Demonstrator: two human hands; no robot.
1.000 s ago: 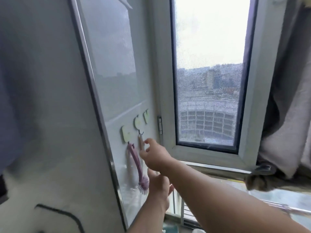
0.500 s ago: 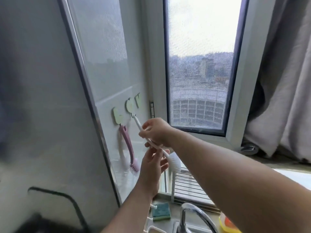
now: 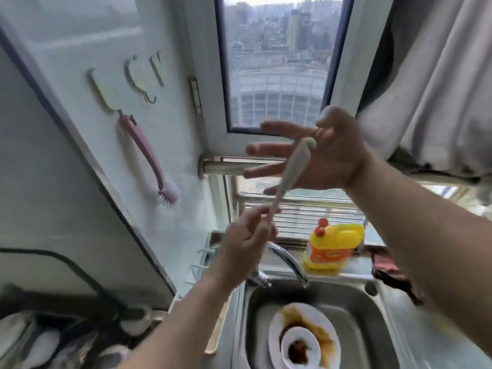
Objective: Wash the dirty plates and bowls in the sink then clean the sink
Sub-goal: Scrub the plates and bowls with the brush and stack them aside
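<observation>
My left hand (image 3: pixel 249 237) pinches the thin handle of a white dish brush (image 3: pixel 291 169) above the faucet (image 3: pixel 286 258), holding it with the head pointing up. My right hand (image 3: pixel 322 155) is spread open just behind the brush head, fingers apart, holding nothing. Below, in the steel sink (image 3: pixel 372 310), lies a white plate (image 3: pixel 324 334) smeared with brown sauce, and a small white bowl (image 3: pixel 300 350) with brown residue sits on it.
A pink brush (image 3: pixel 149 161) hangs from a wall hook at the left, beside empty hooks (image 3: pixel 145 81). A yellow detergent bottle (image 3: pixel 332 246) stands on the ledge behind the sink. A dark red cloth (image 3: pixel 388 272) lies at its right. Dishes are blurred at the lower left.
The white brush came off its hook and passed from my right hand into my left. My right hand let go and opened. My view dropped to show the sink.
</observation>
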